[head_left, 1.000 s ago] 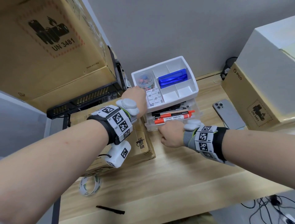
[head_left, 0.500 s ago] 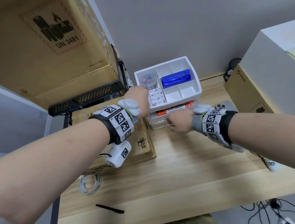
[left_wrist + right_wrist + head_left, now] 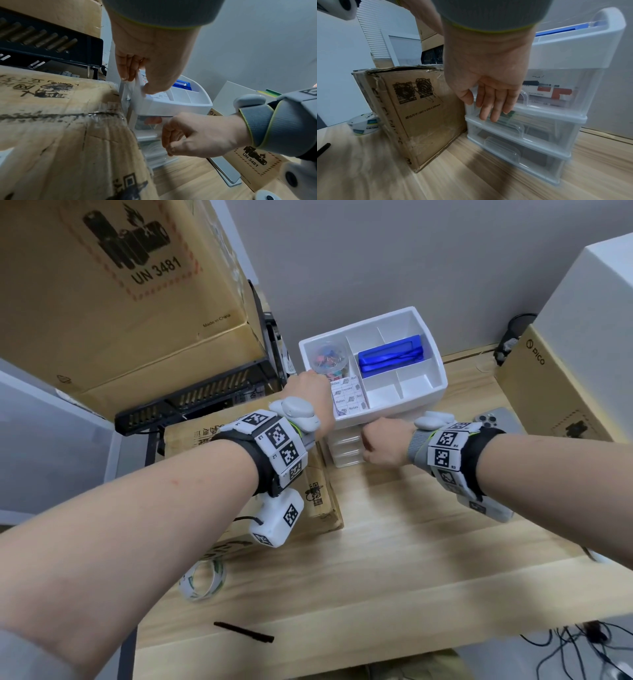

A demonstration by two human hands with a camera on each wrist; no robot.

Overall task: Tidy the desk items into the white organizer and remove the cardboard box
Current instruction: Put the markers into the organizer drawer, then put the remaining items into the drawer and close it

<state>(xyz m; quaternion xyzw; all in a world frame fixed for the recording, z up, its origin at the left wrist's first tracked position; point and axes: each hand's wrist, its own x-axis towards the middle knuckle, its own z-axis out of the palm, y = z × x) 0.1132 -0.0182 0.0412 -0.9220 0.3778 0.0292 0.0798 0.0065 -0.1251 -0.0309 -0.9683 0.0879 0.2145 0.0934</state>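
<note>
The white organizer (image 3: 394, 414) stands at the back of the desk: a top tray over several clear drawers. My left hand (image 3: 308, 392) pinches the tray's front left corner (image 3: 171, 108), thumb inside the rim, fingers outside (image 3: 137, 83). With straight fingers, my right hand (image 3: 380, 443) presses on the front of the top drawer (image 3: 556, 97), which sits flush and holds red markers (image 3: 556, 92). The small cardboard box (image 3: 191, 433) stands tight against the organizer's left side (image 3: 419, 108). A tape roll (image 3: 202, 580) and a black pen (image 3: 243, 632) lie on the desk near its front left.
The tray holds a jar of clips (image 3: 329, 359), sticky notes (image 3: 347, 395) and a blue case (image 3: 390, 358). A phone (image 3: 500, 419) lies right of the organizer. A large box (image 3: 120, 285) on a black rack (image 3: 205, 395) stands left, a PICO box (image 3: 548, 392) right.
The top drawer with the markers stood pulled out; my right hand has pushed it in until flush. My left hand has kept its hold on the tray corner.
</note>
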